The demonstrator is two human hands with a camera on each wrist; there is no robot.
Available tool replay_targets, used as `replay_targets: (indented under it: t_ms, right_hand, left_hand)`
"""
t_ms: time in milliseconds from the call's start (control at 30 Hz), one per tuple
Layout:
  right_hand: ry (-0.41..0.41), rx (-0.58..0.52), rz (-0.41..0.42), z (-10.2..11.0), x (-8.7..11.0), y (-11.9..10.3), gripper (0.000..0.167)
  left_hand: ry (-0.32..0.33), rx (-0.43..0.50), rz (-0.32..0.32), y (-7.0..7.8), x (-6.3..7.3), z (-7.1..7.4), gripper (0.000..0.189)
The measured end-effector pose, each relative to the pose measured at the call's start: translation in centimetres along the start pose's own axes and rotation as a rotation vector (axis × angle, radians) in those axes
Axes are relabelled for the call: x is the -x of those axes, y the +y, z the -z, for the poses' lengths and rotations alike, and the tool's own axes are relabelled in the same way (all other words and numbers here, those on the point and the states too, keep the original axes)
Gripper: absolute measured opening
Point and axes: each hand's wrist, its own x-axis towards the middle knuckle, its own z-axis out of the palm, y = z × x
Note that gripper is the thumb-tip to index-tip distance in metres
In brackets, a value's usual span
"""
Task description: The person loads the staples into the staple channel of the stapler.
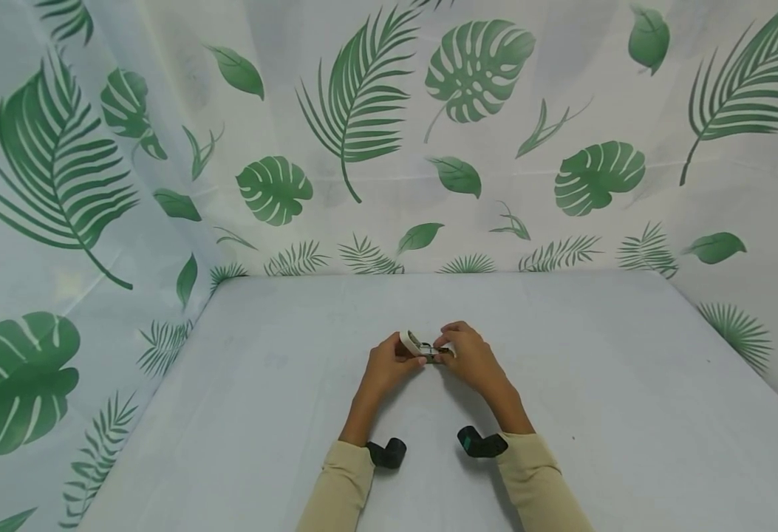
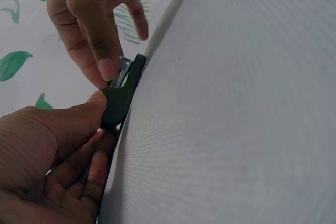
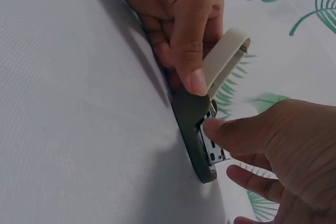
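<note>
A small stapler with a dark green base (image 3: 189,116) stands on the white table, its cream top cover (image 3: 229,56) swung up and away from the base. Between them a metal staple channel (image 3: 214,150) is exposed. My left hand (image 1: 386,367) grips the hinge end, thumb against the green side in the left wrist view. From the other side my right hand (image 1: 476,360) pinches the metal channel with thumb and fingertips. Its lower fingers are spread loosely beside the front end in the right wrist view. The inside of the channel is hidden.
White cloth covers the table (image 1: 262,414). Behind and at both sides hangs a curtain (image 1: 389,214) printed with green leaves. Black camera mounts (image 1: 389,453) sit at both wrists, below light sleeves (image 1: 343,480).
</note>
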Motion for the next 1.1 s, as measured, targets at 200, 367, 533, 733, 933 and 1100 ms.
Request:
replay_targets:
  t_ms: [200,367,533,733,933,1100]
  right_hand:
    - [0.021,-0.1,-0.085,-0.3,0.0,0.6,0.011]
    - [0.042,-0.126,-0.168,-0.6,-0.1,0.9,0.014]
    - [0.024,-0.128,-0.206,-0.4,-0.5,1.1,0.014]
    - [-0.009,-0.129,-0.225,-0.1,-0.8,1.1,0.014]
    - [-0.028,-0.121,-0.241,-0.2,-1.0,1.0,0.019]
    - [-0.033,-0.102,-0.258,-0.2,-1.2,1.0,0.019]
  left_hand:
    - [0.005,0.008,-0.015,0.0,0.1,0.0,0.036]
    - [0.002,0.004,-0.014,0.0,0.2,0.0,0.035]
    - [0.001,-0.007,-0.003,0.1,0.1,0.0,0.035]
    - [0.009,-0.009,-0.013,0.1,0.1,0.0,0.035]
    - [0.012,-0.006,-0.02,0.1,0.1,0.0,0.035]
    - [0.008,-0.015,-0.017,0.0,0.1,-0.1,0.035]
